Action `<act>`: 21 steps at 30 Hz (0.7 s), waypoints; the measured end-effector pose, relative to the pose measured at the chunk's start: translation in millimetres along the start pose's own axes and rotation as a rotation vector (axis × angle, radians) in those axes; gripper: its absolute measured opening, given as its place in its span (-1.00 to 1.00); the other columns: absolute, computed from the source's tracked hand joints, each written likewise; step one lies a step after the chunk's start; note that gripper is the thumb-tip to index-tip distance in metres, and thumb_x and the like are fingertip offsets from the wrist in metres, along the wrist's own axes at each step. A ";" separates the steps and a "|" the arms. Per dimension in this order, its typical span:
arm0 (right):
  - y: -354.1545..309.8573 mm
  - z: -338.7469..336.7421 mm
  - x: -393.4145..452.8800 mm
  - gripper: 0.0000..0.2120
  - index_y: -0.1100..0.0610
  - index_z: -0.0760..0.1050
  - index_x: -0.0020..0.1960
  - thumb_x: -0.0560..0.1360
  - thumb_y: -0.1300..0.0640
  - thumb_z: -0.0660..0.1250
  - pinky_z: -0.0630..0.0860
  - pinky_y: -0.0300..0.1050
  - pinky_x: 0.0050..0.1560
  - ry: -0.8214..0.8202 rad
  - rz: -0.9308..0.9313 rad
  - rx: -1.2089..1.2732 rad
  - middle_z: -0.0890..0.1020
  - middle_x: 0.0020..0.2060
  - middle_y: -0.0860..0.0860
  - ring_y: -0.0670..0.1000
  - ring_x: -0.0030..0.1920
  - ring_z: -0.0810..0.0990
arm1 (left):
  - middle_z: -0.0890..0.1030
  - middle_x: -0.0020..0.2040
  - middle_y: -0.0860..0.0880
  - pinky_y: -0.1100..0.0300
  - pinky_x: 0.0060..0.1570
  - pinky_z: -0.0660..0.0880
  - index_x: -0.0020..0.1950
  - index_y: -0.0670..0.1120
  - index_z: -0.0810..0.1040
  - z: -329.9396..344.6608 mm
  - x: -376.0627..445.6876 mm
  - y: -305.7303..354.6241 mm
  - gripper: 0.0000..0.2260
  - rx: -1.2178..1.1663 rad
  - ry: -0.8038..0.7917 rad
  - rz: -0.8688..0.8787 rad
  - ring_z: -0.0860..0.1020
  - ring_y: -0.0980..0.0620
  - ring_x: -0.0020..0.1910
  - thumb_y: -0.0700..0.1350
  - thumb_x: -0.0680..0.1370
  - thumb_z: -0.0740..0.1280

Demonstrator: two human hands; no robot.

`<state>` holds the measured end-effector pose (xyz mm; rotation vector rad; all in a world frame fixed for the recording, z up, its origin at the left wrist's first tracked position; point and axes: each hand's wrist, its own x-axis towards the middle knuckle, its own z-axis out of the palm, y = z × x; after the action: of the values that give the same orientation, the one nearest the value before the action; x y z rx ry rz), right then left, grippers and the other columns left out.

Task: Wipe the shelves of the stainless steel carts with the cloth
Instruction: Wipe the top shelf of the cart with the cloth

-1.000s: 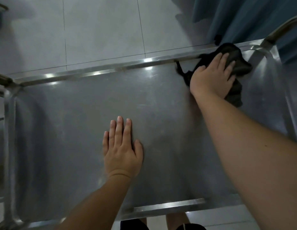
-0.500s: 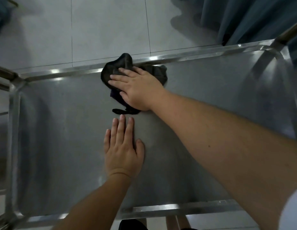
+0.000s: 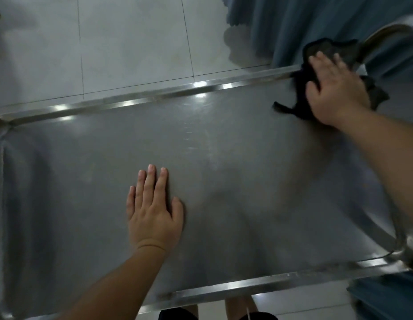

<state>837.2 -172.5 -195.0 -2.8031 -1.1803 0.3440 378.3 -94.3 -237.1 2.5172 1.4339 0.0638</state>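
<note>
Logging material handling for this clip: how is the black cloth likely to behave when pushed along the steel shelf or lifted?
Probably floppy: the black cloth bunches unevenly under the right hand, with a loose tail trailing. It likely slides easily, since the shelf looks smooth and shiny. Lifted, it would probably droop and seems light.

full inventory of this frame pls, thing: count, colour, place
cart shelf: 1, grey stainless steel, fills the middle of the view
shelf rails: 2 long ones, shiny steel, far and near edges
cart handle: 1, steel, far right corner
cloth: 1, black, far right of the shelf, lapping over the far rail
curtain: 1, blue-grey, top right beyond the cart
floor tiles: pale grey, beyond the far rail
left hand: flat on the shelf, near middle
right hand: pressing the cloth, blurred
</note>
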 end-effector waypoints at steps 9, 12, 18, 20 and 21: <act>29.2 16.1 -64.3 -0.33 0.01 0.20 0.67 0.61 -0.19 -0.01 0.16 0.23 0.61 0.010 0.022 0.021 0.25 0.66 0.01 0.18 0.65 0.18 | 0.14 0.73 0.00 -0.06 0.68 -0.04 0.71 0.04 0.22 -8.3 -0.5 6.7 -0.36 -0.010 -0.018 -0.022 0.01 0.01 0.72 0.12 0.61 0.14; 45.1 25.7 -138.5 -0.38 0.01 0.23 0.66 0.64 -0.15 0.04 0.26 0.30 0.55 0.022 -0.004 0.036 0.30 0.64 0.02 0.19 0.63 0.22 | 0.11 0.74 0.00 -0.08 0.68 -0.05 0.72 0.06 0.18 -9.7 -0.8 6.0 -0.35 -0.010 -0.043 -0.017 -0.03 0.01 0.72 0.12 0.62 0.13; 79.5 53.2 -302.2 -0.40 -0.13 0.02 0.72 0.70 -0.20 -0.05 0.29 0.33 0.51 -0.101 0.049 -0.039 0.04 0.70 -0.18 0.05 0.70 0.02 | 0.10 0.74 0.00 -0.08 0.68 -0.08 0.72 0.06 0.16 -12.0 -0.8 8.9 -0.35 -0.017 -0.061 -0.025 -0.04 0.02 0.72 0.13 0.62 0.11; 86.8 57.4 -328.5 -0.39 -0.13 -0.02 0.72 0.71 -0.24 -0.08 0.31 0.36 0.51 -0.186 0.051 -0.074 0.02 0.70 -0.19 0.03 0.70 -0.03 | 0.09 0.74 0.01 -0.07 0.68 -0.09 0.72 0.07 0.16 -11.6 -1.3 8.0 -0.35 -0.014 -0.062 -0.020 -0.05 0.02 0.72 0.14 0.62 0.10; 87.9 57.6 -332.6 -0.38 -0.12 -0.02 0.72 0.70 -0.24 -0.08 0.31 0.36 0.51 -0.220 0.054 -0.086 0.02 0.70 -0.18 0.04 0.70 -0.02 | 0.09 0.74 0.01 -0.07 0.68 -0.08 0.72 0.07 0.16 -11.1 -1.5 7.5 -0.35 -0.014 -0.058 -0.018 -0.05 0.02 0.72 0.14 0.61 0.10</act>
<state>659.3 -472.2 -207.1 -2.9364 -1.1877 0.6359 382.1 -97.2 -224.5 2.4734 1.4288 -0.0031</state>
